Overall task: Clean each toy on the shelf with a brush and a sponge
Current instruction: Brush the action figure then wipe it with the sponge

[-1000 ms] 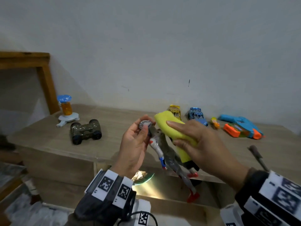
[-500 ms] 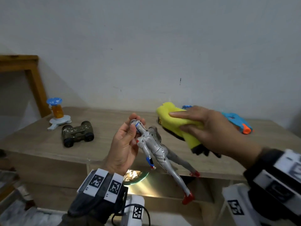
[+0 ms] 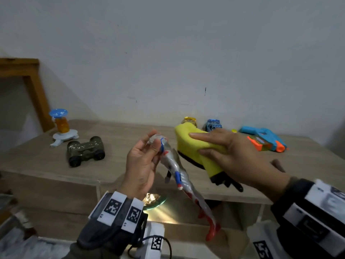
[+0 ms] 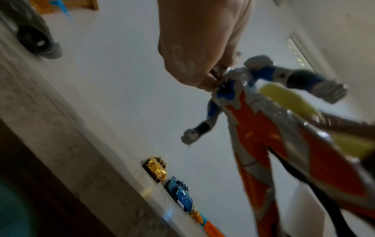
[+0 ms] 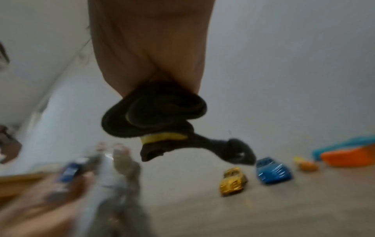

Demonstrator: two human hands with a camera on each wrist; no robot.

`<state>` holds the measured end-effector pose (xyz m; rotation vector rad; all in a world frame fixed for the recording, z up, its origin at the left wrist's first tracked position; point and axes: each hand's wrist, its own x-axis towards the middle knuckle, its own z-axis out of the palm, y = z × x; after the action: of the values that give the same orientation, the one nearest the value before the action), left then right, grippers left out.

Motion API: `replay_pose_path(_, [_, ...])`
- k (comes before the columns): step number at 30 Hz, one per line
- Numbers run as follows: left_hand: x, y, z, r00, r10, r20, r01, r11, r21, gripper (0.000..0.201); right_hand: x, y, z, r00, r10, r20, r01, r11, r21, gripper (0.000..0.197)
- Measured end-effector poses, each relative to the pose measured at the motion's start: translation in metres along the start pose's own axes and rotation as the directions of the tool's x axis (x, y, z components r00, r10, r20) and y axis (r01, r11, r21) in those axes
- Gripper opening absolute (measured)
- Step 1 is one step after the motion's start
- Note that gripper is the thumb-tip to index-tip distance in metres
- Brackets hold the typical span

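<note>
The action figure [image 3: 177,176] hangs in the air in front of the shelf [image 3: 56,165], held by its head end in the left hand [image 3: 141,165], whose thumb and fingers pinch round the head and shoulders. Its long axis runs on a slant from that hand down and to the right, the red feet lowest, below the shelf's front edge. The right hand [image 3: 237,157] grips the yellow sponge [image 3: 194,148] with fingers laid over the top and the thumb underneath; the sponge's dark scrubbing side faces down and toward the figure. The sponge sits just to the right of the figure's upper body, very near it, though whether they touch cannot be told from the head view; the left wrist view shows yellow close behind the figure's back. So the right hand is the one nearer the torso, and the coming wipe probably runs along the slanted body, head toward feet. Farther out on the shelf stand toy binoculars [image 3: 85,151] and a blue-topped spinner toy [image 3: 62,128] to the left, with a gold car [image 3: 189,121], a blue car [image 3: 213,125] and a blue and orange water gun [image 3: 265,139] behind the right hand.
</note>
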<state>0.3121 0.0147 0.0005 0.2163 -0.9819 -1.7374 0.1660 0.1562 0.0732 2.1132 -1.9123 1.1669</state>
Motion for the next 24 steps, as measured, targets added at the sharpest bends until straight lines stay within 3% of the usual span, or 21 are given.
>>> replay_pose_path(3, [-0.002,-0.005,0.008,0.998,0.003,-0.064,0.001,0.998,0.07,0.03,0.0,-0.018,0.021,0.993,-0.111,0.037,0.113,0.992,-0.056,0.037])
replay_pose_path(5, [-0.001,-0.004,0.005,0.992,0.009,-0.129,0.007,0.993,0.122,0.026,-0.007,-0.014,0.026,0.981,-0.148,0.126,0.161,0.982,-0.101,0.034])
replay_pose_path(7, [0.0,-0.004,0.0,0.982,0.028,-0.189,0.004,0.985,0.17,0.025,-0.016,-0.007,0.018,0.944,-0.075,0.322,0.131,0.979,-0.155,0.031])
replay_pose_path(9, [-0.001,-0.001,-0.003,0.968,0.052,-0.244,-0.002,0.979,0.203,0.025,-0.026,-0.002,0.003,0.871,0.057,0.488,0.06,0.973,-0.222,0.033])
replay_pose_path(11, [-0.002,0.001,-0.004,0.957,0.069,-0.282,-0.002,0.973,0.231,0.026,-0.03,-0.002,-0.005,0.899,0.127,0.419,-0.04,0.977,-0.21,0.036])
replay_pose_path(13, [-0.004,-0.003,-0.001,0.95,0.071,-0.304,0.007,0.969,0.248,0.027,-0.025,-0.005,-0.001,0.968,0.135,0.21,-0.115,0.988,-0.105,0.037])
replay_pose_path(15, [-0.008,-0.009,0.007,0.945,0.076,-0.318,0.011,0.965,0.263,0.026,-0.021,-0.007,0.014,0.981,0.171,0.096,-0.171,0.985,-0.016,0.04])
replay_pose_path(20, [-0.015,-0.015,0.02,0.945,0.047,-0.324,0.024,0.977,0.212,0.024,-0.022,-0.009,0.053,0.966,0.255,0.043,-0.255,0.967,-0.011,0.058])
replay_pose_path(24, [-0.017,-0.017,0.024,0.959,0.016,-0.283,0.043,0.979,0.201,0.025,-0.022,-0.005,0.055,0.967,0.254,0.004,-0.254,0.967,0.01,0.06])
